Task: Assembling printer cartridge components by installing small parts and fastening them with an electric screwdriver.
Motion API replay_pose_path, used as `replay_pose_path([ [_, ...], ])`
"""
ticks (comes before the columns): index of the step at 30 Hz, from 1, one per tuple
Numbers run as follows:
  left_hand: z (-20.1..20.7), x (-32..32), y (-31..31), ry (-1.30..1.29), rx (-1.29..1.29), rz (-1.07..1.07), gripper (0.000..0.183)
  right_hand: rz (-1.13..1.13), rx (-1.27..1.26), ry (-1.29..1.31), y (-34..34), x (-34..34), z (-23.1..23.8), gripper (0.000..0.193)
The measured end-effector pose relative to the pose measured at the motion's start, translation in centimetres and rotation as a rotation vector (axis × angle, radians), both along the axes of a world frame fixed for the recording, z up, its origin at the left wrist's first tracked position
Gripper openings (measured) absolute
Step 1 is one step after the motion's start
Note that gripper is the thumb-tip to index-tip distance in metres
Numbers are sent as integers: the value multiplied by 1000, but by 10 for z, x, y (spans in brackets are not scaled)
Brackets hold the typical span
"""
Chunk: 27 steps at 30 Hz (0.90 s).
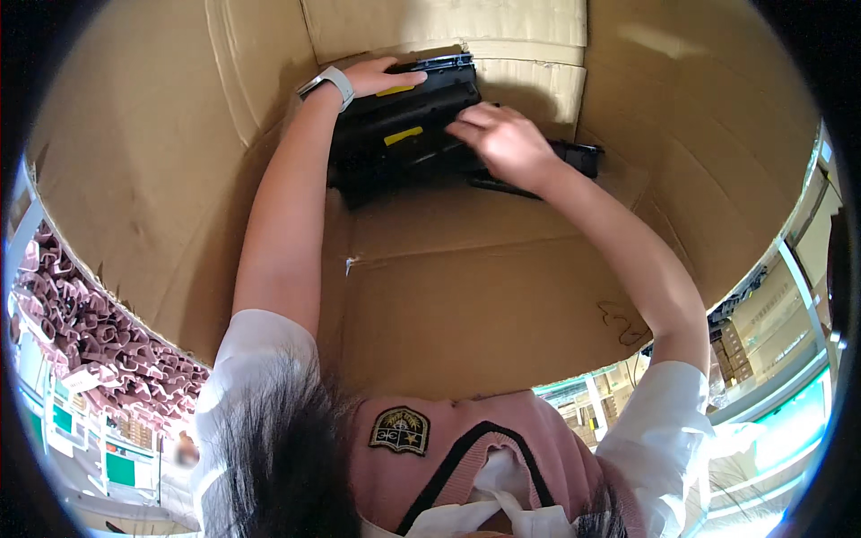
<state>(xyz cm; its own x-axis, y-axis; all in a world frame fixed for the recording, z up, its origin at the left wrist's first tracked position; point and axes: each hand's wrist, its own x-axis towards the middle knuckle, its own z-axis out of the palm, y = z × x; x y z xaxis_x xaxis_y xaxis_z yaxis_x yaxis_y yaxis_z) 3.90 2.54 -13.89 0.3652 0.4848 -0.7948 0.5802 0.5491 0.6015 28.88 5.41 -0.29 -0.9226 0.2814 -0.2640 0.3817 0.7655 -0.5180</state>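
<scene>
Deep inside a cardboard box, several long black plastic parts that look like printer cartridges lie side by side, with yellow labels on them. My left hand rests on the top left of these parts, its fingers stretched out over the black surface. At their right end is my right hand, slightly blurred, with its fingers bent together against the black plastic. Whatever may be between those fingertips is hidden. Another black part sticks out behind my right wrist, lying on the box bottom.
Tall walls of the large cardboard box surround both arms, and its near rim lies close to my body. Outside on the left is a pile of pink pieces. Shelves with small brown boxes stand on the right.
</scene>
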Motion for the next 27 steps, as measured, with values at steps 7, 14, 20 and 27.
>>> replay_pose_path([
  [7, -9, 7, -3, 78, 79, -22, 118, -10, -1, -750, 36, 91, -33, 43],
  [14, -6, 13, 6, 104, 107, -97, 119, -34, -31, -922, 12, 145, -79, 56],
  [20, -33, 12, 0, 82, 65, -3, 103, 40, 274, -928, 94, 119, -42, 21],
  [27, -33, 10, 1, 107, 34, -17, 102, 7, -217, -472, 105, 46, 19, 32],
])
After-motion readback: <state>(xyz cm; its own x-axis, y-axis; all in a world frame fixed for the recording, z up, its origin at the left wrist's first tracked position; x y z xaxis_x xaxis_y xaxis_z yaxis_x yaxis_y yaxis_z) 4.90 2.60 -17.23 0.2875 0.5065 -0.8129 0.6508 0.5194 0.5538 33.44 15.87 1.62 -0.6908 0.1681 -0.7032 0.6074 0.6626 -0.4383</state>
